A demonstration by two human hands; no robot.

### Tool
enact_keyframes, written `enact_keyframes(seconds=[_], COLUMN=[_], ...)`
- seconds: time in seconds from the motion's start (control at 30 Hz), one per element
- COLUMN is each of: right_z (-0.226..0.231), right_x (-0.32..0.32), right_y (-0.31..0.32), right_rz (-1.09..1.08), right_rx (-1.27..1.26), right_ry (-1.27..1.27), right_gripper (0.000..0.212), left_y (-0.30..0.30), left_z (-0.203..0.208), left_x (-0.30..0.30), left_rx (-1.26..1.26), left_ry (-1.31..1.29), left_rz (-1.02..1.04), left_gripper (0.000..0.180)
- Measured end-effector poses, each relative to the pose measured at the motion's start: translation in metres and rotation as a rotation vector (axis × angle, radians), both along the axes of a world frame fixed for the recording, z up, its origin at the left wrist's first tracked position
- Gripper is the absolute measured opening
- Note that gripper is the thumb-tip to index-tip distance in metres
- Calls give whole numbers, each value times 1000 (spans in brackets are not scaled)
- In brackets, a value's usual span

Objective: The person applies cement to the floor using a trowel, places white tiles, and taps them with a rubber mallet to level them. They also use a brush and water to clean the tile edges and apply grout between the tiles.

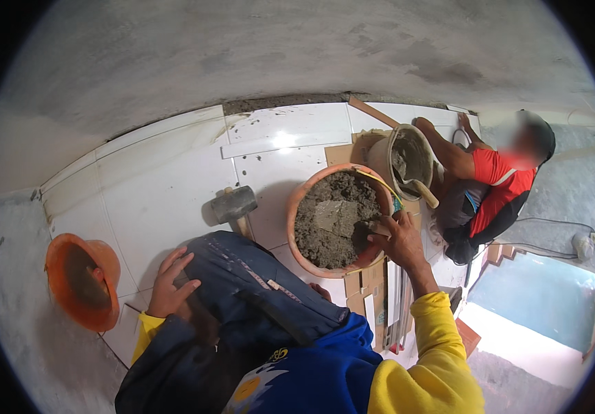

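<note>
My right hand is closed at the right rim of an orange bucket filled with grey mortar. It grips a trowel, whose mortar-smeared flat blade lies on the mortar; the fingers mostly hide the handle. My left hand rests on my dark-trousered knee, fingers spread and holding nothing. Just beyond that knee, a rubber mallet with a black head lies on the white tiles.
Another orange bucket stands far left, something sticking out of it. A grey bucket with a wooden-handled trowel sits near a squatting person in red. Cardboard and tile strips lie right of me; a bare wall rises ahead.
</note>
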State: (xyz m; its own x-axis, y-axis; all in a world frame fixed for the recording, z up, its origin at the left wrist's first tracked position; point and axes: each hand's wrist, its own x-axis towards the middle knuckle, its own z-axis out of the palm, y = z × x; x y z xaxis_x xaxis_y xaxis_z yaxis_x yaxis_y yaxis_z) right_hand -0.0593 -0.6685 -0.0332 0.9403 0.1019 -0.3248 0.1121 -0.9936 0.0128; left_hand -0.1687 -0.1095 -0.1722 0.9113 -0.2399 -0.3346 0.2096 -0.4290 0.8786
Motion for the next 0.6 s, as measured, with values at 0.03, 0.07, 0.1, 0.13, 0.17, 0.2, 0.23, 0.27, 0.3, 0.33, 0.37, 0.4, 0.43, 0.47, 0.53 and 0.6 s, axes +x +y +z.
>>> enact_keyframes(seconds=[0.03,0.07,0.1,0.13,0.17,0.2,0.23,0.27,0.3,0.33,0.37,0.4,0.43,0.47,0.53,0.6], right_z=[1,-2,-2,-2,-2,6,18,31,35,39,45,49,51,51,47,37], right_x=[2,2,2,1,2,5,5,0,-5,-11,-16,-24,-31,-37,-42,-44], right_y=[4,1,-3,-7,-10,-6,-2,-3,-7,-10,-16,-23,-27,-27,-26,-25], right_rz=[12,47,83,117,150,157,163,162,105,48,-13,16,-29,-75,-135,-120], right_rx=[-2,-11,2,15,30,27,25,9,9,10,3,48,40,35,60,76], right_ry=[29,16,13,11,4,-7,-17,-26,7,39,67,35,45,55,48,32], right_gripper=[47,51,49,48,47,45,44,43,42,41,40,41,41,41,40,40], left_y=[0,-1,-2,-2,-2,0,3,2,3,5,3,2,2,2,4,3], left_z=[1,1,1,0,-2,-3,-4,-5,-6,-7,-8,-7,-5,-3,-8,-10], left_x=[-1,-3,-5,-6,-6,-7,-8,-10,-12,-14,-11,-9,-9,-8,-7,-8], left_rx=[-4,-15,-16,-17,-16,-12,-9,-18,-25,-32,-45,-48,-49,-48,-16,-9], left_ry=[4,7,10,14,13,9,4,1,12,23,30,40,50,62,20,28], left_rz=[5,8,11,12,11,16,18,15,23,31,35,35,34,33,-11,-17], left_gripper=[68,68,68,68,69,69,69,69,69,70,70,70,70,70,73,74])
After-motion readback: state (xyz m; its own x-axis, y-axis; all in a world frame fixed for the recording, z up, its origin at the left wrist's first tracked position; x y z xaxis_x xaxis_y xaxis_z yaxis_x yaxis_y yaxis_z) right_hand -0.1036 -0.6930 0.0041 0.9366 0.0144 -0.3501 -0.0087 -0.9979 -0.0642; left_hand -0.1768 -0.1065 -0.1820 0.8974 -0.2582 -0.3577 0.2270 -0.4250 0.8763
